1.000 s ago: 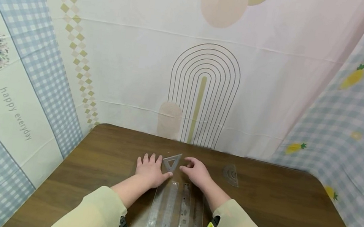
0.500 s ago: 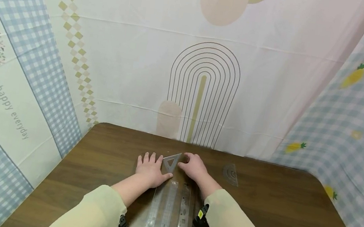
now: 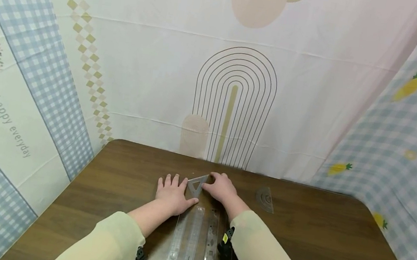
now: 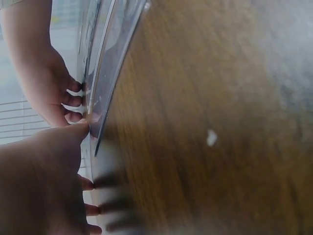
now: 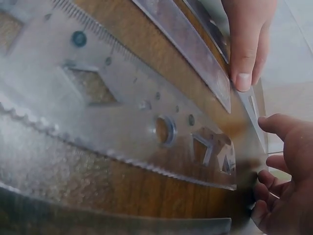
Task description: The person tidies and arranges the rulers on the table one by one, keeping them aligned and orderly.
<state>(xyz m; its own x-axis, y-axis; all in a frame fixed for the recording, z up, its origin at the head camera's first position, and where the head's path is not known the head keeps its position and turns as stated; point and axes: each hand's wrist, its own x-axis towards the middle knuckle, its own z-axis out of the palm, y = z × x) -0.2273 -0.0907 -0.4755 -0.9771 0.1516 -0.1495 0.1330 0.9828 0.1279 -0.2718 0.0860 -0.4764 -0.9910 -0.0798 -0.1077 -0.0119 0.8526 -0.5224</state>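
Note:
A clear triangular set square [image 3: 196,185] lies on the table between my two hands. My left hand [image 3: 171,194] rests with its fingers spread beside the set square's left side, its thumb stretched along the near corner. My right hand [image 3: 222,188] is at the right corner with curled fingers, the index at the tip and the thumb against the edge. In the right wrist view the right thumb [image 5: 275,123] meets the thin edge of the set square [image 5: 252,110]. Just nearer lie several clear rulers, among them a stencil ruler [image 3: 212,240] with cut-out shapes.
A clear protractor [image 3: 265,199] lies to the right of my right hand. Another ruler [image 3: 192,237] sits left of the stencil ruler. The right wrist camera [image 3: 225,244] partly covers the rightmost ruler. Patterned cloth [image 3: 152,74] hangs behind the brown table [image 3: 103,204].
My right hand has moved left and slightly away from me, from beside the set square to its right corner. My left hand and the rulers have stayed put.

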